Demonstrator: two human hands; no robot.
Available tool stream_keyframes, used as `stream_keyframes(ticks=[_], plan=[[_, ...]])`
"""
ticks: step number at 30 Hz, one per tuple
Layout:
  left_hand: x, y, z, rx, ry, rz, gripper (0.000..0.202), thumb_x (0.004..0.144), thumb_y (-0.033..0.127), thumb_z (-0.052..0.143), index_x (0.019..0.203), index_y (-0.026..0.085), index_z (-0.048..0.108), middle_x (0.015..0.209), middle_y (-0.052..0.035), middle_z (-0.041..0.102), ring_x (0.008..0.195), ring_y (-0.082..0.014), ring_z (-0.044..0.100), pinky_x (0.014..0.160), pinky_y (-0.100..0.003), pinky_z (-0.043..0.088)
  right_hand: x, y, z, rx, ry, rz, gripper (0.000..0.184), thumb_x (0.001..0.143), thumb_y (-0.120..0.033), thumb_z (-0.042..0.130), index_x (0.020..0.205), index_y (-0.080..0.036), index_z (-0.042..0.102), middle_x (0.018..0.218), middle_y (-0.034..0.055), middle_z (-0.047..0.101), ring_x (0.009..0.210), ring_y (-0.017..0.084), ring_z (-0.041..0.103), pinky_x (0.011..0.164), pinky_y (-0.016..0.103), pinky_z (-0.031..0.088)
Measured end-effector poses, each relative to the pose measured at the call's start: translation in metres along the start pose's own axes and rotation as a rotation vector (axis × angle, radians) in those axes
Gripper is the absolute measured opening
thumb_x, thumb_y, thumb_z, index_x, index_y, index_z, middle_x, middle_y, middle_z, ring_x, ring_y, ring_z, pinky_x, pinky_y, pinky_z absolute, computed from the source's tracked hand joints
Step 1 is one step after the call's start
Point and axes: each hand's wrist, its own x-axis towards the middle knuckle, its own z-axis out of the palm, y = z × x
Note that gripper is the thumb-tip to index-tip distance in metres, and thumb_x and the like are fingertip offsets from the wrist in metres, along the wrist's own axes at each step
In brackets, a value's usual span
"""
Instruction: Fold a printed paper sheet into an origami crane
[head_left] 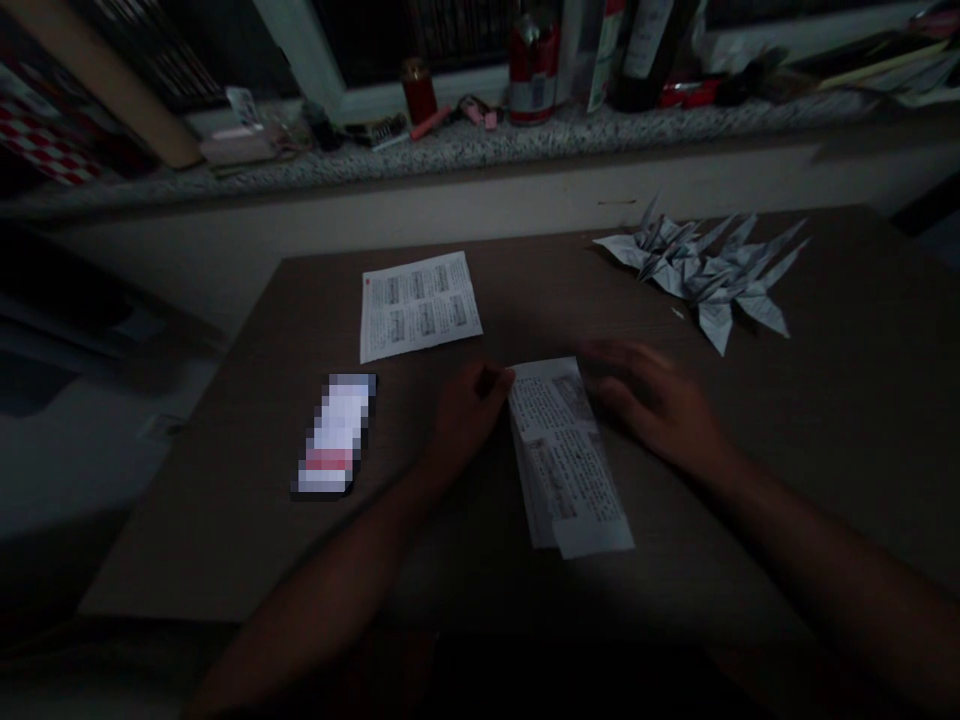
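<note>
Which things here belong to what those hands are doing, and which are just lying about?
Apparently involved:
folded printed paper, between left hand and right hand
flat printed sheet
folded paper figures

Apparently just lying about:
red can on the windowsill
dark bottle
lit phone, role unclear

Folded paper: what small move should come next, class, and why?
Probably square up the folded paper before pressing it flat: at its near end the layers do not line up. The left hand pinches the far left corner, which could steady it, while the right hand, open by the right edge, seems free to nudge the layers.
</note>
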Motion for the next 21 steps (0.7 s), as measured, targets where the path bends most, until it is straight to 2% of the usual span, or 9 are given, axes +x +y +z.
stream_keyframes(ticks=[3, 6, 12, 17, 21], plan=[[0.003, -0.001, 0.0, 0.054, 0.006, 0.022, 0.021, 0.097, 0.038, 0.063, 0.085, 0.022, 0.067, 0.085, -0.0024, 0.071, 0.079, -0.0195, 0.065, 0.075, -0.032, 0.048, -0.009, -0.011, -0.003, -0.041, -0.281, -0.265, 0.04, 0.098, -0.04, 0.062, 0.137, -0.03, 0.067, 0.15, 0.0067, 0.062, 0.142, 0.031, 0.052, 0.119, 0.057, 0.04], [0.006, -0.002, 0.001, 0.093, 0.024, 0.029, 0.018, 0.096, 0.034, 0.064, 0.084, 0.021, 0.067, 0.084, -0.0016, 0.071, 0.078, -0.0195, 0.065, 0.076, -0.032, 0.048, -0.019, -0.014, 0.006, -0.119, -0.453, -0.386, 0.051, 0.095, -0.041, 0.068, 0.145, -0.03, 0.061, 0.157, 0.0076, 0.054, 0.147, 0.031, 0.047, 0.125, 0.058, 0.031], [0.011, -0.004, 0.002, 0.153, -0.013, 0.021, 0.015, 0.095, 0.031, 0.065, 0.084, 0.021, 0.067, 0.084, -0.0023, 0.073, 0.078, -0.0209, 0.067, 0.076, -0.033, 0.049, -0.032, -0.009, 0.027, -0.229, -0.518, -0.427, 0.054, 0.098, -0.045, 0.064, 0.148, -0.025, 0.058, 0.16, 0.0126, 0.048, 0.15, 0.03, 0.042, 0.126, 0.057, 0.028], [0.012, -0.006, 0.002, 0.224, -0.04, 0.069, 0.018, 0.098, 0.034, 0.062, 0.089, 0.021, 0.069, 0.086, -0.0029, 0.074, 0.08, -0.021, 0.069, 0.076, -0.032, 0.049, -0.031, -0.012, 0.034, -0.295, -0.526, -0.449, 0.052, 0.102, -0.046, 0.057, 0.144, -0.017, 0.062, 0.157, 0.0185, 0.051, 0.149, 0.032, 0.044, 0.126, 0.058, 0.028], [0.013, -0.007, 0.001, 0.349, -0.042, 0.108, 0.014, 0.098, 0.031, 0.062, 0.093, 0.021, 0.07, 0.091, -0.0027, 0.074, 0.086, -0.0211, 0.069, 0.081, -0.033, 0.051, -0.031, -0.012, 0.037, -0.352, -0.519, -0.476, 0.053, 0.104, -0.047, 0.053, 0.146, -0.015, 0.06, 0.157, 0.019, 0.05, 0.149, 0.033, 0.043, 0.126, 0.058, 0.028]])
